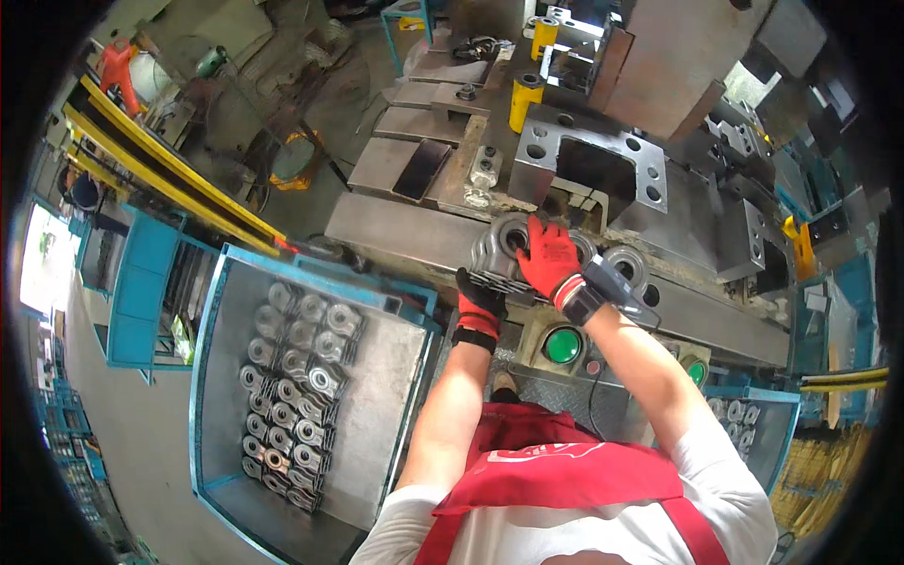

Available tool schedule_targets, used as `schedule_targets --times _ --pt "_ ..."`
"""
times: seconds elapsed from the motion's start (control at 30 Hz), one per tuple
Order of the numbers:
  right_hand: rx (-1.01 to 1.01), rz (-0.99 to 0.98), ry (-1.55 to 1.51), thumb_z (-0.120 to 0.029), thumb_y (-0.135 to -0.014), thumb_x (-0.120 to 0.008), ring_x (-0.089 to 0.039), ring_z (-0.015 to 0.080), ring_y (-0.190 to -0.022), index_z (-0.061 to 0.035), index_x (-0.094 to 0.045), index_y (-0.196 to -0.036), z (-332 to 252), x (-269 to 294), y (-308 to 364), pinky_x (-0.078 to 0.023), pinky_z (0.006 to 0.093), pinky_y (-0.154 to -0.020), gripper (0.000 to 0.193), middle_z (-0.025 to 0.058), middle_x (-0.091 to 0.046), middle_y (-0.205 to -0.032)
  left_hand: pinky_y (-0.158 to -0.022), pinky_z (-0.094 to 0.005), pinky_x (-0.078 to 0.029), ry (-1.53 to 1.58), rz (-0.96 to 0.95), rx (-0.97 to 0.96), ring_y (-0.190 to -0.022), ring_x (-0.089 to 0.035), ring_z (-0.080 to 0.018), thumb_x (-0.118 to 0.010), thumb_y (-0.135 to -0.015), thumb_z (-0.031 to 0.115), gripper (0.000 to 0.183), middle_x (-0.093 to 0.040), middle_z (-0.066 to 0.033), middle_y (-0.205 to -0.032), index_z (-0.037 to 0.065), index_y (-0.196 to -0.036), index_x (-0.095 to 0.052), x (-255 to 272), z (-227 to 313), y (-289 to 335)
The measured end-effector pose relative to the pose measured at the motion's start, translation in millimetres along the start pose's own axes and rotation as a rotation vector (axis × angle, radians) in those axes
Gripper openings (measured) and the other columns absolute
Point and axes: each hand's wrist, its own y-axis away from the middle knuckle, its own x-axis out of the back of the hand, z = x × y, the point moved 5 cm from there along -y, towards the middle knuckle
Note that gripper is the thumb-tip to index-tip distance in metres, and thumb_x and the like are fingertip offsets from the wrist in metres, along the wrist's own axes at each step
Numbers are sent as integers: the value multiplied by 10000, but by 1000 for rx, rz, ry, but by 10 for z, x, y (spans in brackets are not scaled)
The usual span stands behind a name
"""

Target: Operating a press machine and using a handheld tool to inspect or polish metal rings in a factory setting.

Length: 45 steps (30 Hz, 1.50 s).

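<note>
A stack of grey forged metal parts with round holes [493, 252] stands at the front ledge of the press bed. My left hand [480, 299], in a black and red glove, closes on the stack's near left side. Over the stack's right side lies my right hand [549, 256], in a red glove, its fingers bent down around the part's edge and partly hidden. More ring-ended metal parts [625, 267] sit just right of that hand, along the ledge. A grey device [610, 282] is by my right wrist, partly covering them.
A blue-framed metal bin [209, 377] holding rows of similar parts [294, 395] stands at my left. Green push buttons [563, 346] face me below the ledge. Beyond is a steel die block [589, 155] with yellow posts [525, 102]. Another blue bin [786, 433] stands at right.
</note>
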Motion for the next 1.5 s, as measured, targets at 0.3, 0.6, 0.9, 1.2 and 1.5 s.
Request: schedule_targets --times 0.3,0.6,0.9,1.2,1.5 --pt "81 -26 -46 -288 -712 -595 -501 334 -884 -57 -410 -1176 -154 34 42 -424 418 -732 550 196 -492 -963 -959 -398 -314 60 -99 -18 -1110 -440 -286 -244 -843 500 604 -462 -92 -1236 72 -1225 -432 -36 20 89" --pt "82 -71 -137 -233 -696 -622 -447 387 -959 -56 -381 -1207 -397 -56 8 -379 435 -835 591 235 -445 -1029 -816 -387 -422 237 -382 26 -966 -530 -244 -312 -843 385 435 -577 -56 -1049 94 -1080 -531 281 -61 -282" --pt "-163 -195 -527 -322 -745 -606 -326 415 -1171 -49 -247 -1316 -323 -355 140 -285 418 -973 728 267 -334 -1271 -870 -364 -410 364 -321 70 -980 -531 -234 -312 -871 380 443 -561 -82 -1092 68 -1113 -514 568 -70 -168" --pt "-58 -116 -1067 -180 -755 -625 -233 306 -1268 57 -144 -1325 -848 -414 468 -186 352 -1039 783 236 -224 -1359 -890 -336 -413 544 -398 -273 -948 -549 -222 -361 -889 345 393 -564 -86 -1087 50 -1094 -522 813 295 304" --pt "196 -439 -1048 -156 -773 -609 -199 264 -1279 36 -106 -1341 -2419 -729 1080 -151 324 -1046 783 200 -188 -1382 -898 -379 -404 673 -205 -410 -998 -531 -229 -373 -874 363 403 -552 -87 -1113 80 -1131 -502 1802 1251 1346"
